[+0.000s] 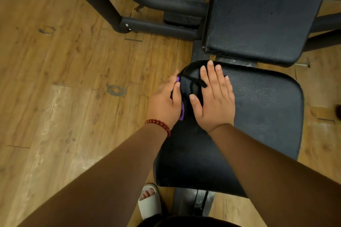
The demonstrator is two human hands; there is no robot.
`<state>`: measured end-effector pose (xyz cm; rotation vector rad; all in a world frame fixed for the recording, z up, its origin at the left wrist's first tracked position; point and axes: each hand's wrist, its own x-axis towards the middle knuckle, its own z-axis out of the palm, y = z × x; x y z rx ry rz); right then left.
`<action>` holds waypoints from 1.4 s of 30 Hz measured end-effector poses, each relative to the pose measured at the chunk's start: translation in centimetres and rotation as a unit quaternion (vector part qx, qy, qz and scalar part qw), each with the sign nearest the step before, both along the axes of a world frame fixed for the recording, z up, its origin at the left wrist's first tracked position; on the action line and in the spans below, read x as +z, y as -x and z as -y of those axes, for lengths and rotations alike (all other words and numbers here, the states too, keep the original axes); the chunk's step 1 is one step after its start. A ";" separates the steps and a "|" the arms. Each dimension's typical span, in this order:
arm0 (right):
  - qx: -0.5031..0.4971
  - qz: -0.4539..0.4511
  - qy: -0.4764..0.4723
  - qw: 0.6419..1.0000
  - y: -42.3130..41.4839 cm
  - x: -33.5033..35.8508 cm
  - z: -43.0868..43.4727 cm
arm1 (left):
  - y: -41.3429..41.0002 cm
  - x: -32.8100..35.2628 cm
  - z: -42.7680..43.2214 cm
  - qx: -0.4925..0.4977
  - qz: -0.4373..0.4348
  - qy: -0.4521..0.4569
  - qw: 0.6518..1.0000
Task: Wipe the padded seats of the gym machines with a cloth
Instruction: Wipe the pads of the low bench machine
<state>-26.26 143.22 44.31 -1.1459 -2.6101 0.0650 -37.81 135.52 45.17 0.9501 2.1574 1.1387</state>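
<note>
White slide sandal (150, 202) on one foot stands on the wood-plank floor (55, 64), just beside the near left corner of the black padded seat (258, 120). Both forearms reach forward over that seat; the left wrist wears a red bead bracelet (160, 125). The left hand (166, 102) hangs at the seat's left edge, its thumb and curled fingers gripping the dark cloth (186, 84), which shows a purple edge. The cloth lies bunched on the far left corner of the seat, between the two hands. The right hand (215, 101) rests flat on the padding with straight, spread fingers, holding nothing, its forefinger and thumb touching the cloth. Beyond the seat sits a second black pad (258, 14), and to its left the black tubular machine frame (147, 0).
</note>
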 end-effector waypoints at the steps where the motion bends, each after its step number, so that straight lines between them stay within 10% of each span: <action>1: 0.000 0.000 0.001 1.000 0.0 0.0 0.0 | 0.1 0.1 0.1 0.001 0.008 0.000 1.000; 16: 0.002 -0.012 -0.002 1.000 -0.1 0.0 0.0 | 1.8 1.4 -0.2 0.139 0.184 -0.014 0.973; 24: 0.002 -0.009 -0.006 1.000 -0.1 0.0 0.0 | 1.3 2.4 -1.6 0.001 0.082 -0.003 0.997; 42: -0.001 -0.009 -0.011 1.000 0.0 -0.2 0.0 | 0.3 1.7 -1.2 0.024 -0.019 0.053 0.998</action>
